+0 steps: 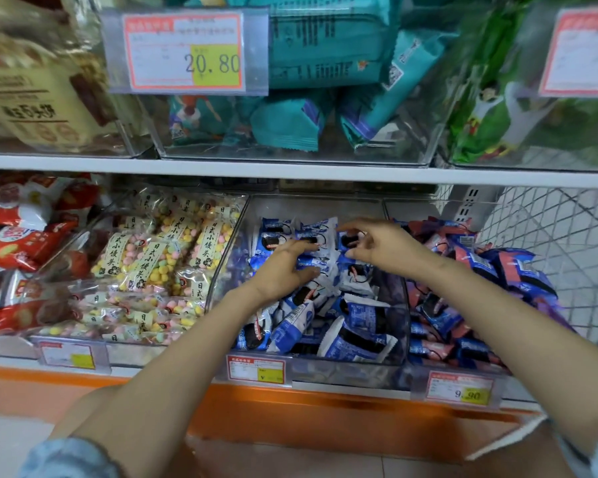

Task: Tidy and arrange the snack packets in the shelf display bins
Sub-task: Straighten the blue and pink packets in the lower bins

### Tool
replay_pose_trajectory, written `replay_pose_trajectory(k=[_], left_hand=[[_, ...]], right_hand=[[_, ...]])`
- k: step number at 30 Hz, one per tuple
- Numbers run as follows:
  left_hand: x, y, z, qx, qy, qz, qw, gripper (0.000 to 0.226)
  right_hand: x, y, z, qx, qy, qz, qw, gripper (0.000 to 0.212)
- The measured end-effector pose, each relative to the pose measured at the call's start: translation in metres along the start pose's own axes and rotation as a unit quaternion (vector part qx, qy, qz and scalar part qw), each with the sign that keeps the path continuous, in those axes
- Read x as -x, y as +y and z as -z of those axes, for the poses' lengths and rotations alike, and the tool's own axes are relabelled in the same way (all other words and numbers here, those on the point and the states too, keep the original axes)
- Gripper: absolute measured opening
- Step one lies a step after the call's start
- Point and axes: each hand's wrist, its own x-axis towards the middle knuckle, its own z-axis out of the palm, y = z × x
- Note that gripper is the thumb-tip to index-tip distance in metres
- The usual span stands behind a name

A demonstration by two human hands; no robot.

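Front edge first: small price tag (pixel 255 370) clipped on the clear middle bin (pixel 346 370), lower shelf. Inside is a loose heap of blue-and-white packets (pixel 354 343). At the front they lie every which way, some flat, some on edge; toward the back they look more lined up. That heap is the job, and both hands are in it.

Left hand (pixel 283 270): palm down, fingers spread & fairly straight, resting on top of the pkts mid-bin. Not closed round anything, more pressing the pile flat.

Right hand (pixel 380 246): a bit further back, fingers curled, thumb & forefinger either side of one pkt near the back row. Can't tell if it's actually pinched or only about to be.

Handling, my guess: pkts are small, light, puffed w/ air. The film looks slick & crinkly, so they'll slide over each other and a pile will slump if shoved. Contents look like dark sandwich biscuits, prob. brittle, so don't squeeze the middle. Best hold is a pinch on the crimped end seal, or thumb & finger across the short sides. A flat palm is OK for squaring up a row.

Neighbours: pink-and-blue packets (pixel 463 250) heaped in the bin to the right, bags of pastel balls (pixel 159 257) to the left. Further up: shelf board (pixel 290 170), then teal packets (pixel 290 122) beside a big tag (pixel 183 51) reading 20.80.
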Motion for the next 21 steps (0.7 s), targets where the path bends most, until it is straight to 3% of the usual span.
replay_pose_trajectory(k=[4,8,10,17,21], left_hand=[[-0.008,0.018,-0.006,0.102,-0.067,0.029,0.992,0.051],[-0.026,0.029,-0.018,0.000,-0.114,0.081,0.990,0.052],[-0.032,0.032,-0.025,-0.038,-0.134,0.098,0.985,0.056],[-0.044,0.029,-0.035,0.108,-0.135,0.125,0.977,0.072],[-0.047,0.037,-0.027,0.079,-0.193,0.109,0.972,0.068]], right_hand=[[0.027,0.007,0.011,-0.114,0.095,0.007,0.989,0.035],[0.039,0.019,0.020,-0.153,0.158,-0.020,0.975,0.032],[0.045,0.025,0.021,-0.149,0.156,-0.026,0.976,0.027],[0.044,0.028,0.017,-0.141,0.147,-0.017,0.979,0.030],[0.041,0.028,0.014,-0.123,0.145,-0.015,0.982,0.031]])
